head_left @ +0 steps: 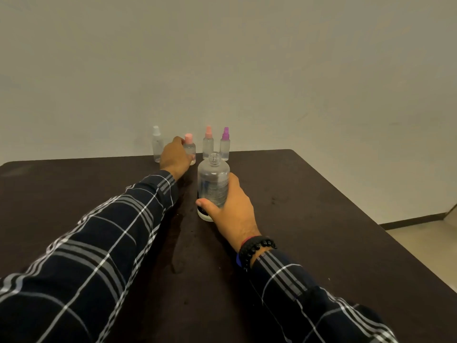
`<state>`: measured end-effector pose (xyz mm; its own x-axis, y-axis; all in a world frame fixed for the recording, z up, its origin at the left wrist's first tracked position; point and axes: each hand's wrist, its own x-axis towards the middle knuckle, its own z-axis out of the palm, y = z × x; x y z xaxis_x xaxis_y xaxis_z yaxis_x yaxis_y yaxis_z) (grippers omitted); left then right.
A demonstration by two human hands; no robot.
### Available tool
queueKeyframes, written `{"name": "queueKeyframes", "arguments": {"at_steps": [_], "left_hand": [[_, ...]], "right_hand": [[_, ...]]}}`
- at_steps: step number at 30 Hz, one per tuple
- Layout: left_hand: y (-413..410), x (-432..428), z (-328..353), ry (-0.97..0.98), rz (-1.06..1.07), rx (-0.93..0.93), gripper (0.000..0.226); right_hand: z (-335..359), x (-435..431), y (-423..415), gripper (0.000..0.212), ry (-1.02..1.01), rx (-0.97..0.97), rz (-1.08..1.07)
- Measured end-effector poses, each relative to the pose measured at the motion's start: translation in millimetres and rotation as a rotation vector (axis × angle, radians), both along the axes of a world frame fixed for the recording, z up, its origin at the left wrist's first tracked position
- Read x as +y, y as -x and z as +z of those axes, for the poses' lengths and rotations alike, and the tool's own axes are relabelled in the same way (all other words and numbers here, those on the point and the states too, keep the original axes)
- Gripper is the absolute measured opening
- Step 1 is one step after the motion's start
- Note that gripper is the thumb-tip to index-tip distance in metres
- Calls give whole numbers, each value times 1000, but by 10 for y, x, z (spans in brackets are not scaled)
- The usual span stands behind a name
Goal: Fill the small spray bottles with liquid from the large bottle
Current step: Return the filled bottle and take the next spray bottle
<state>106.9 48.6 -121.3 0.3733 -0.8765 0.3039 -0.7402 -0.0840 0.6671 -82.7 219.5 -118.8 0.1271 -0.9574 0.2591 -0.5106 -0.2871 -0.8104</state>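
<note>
A large clear bottle [213, 180] with an uncapped neck stands upright on the dark table [321, 231], and my right hand [232, 209] grips its lower body. Several small spray bottles stand along the far edge. My left hand [175, 157] reaches far forward and holds the short one with a pink cap [190, 144]. To its left is a bottle with a white top [157, 144]. To its right stand a taller pink-topped bottle [208, 142] and a purple-topped one [225, 144]. All small bottles look clear; their liquid levels are hard to judge.
A wet streak [178, 233] runs down the table between my arms. The plain wall rises right behind the small bottles. The table's right edge drops off to a light floor [425, 246].
</note>
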Motion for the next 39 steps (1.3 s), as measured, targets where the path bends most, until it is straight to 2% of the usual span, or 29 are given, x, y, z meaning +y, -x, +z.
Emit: {"name": "queueKeyframes", "arguments": {"at_steps": [10, 15, 19, 22, 26, 29, 34, 39], "left_hand": [[33, -79, -63, 38, 61, -13, 32], [11, -89, -62, 52, 45, 2, 35], [-15, 10, -68, 39, 66, 64, 46], [-53, 155, -89, 68, 97, 77, 34], [-139, 382, -2, 227, 248, -5, 24], [-248, 398, 66, 275, 336, 43, 34], [-469, 174, 53, 122, 263, 193, 72], [-510, 6, 3, 49, 189, 231, 57]], "right_hand": [[22, -6, 12, 66, -6, 36, 10], [28, -4, 15, 67, -21, 37, 11], [42, -5, 8, 66, -29, 52, 8], [54, 1, 4, 65, -27, 70, -3], [62, 30, 2, 65, -24, 70, -4], [66, 34, 4, 66, -26, 74, -3], [63, 29, 5, 65, -28, 75, -3], [47, 14, 16, 67, -21, 64, -2]]}}
